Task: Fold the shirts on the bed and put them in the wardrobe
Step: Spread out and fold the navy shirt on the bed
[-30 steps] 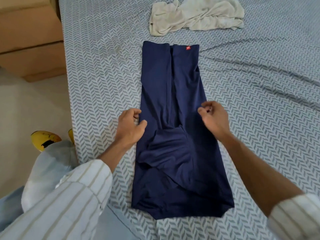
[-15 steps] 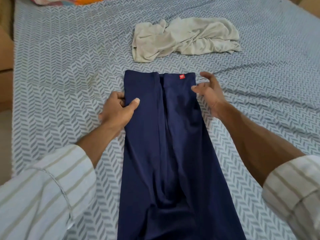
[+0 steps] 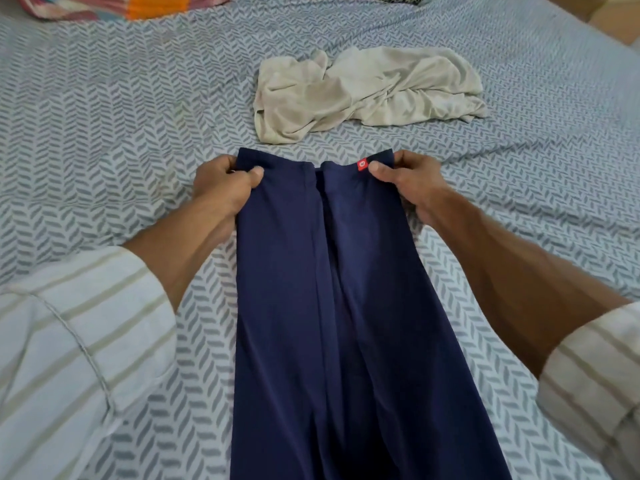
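Navy shirt – far corners btwn 2 hands

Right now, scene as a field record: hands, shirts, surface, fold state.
left hand: pinches far left corner of navy shirt
right hand: pinches far right corner, beside red tag
navy shirt: flat on bed, sides folded in to a narrow strip, lengthwise fold not yet done
beige shirt: crumpled, unfolded, beyond the navy one, apart from it
wardrobe: not in view
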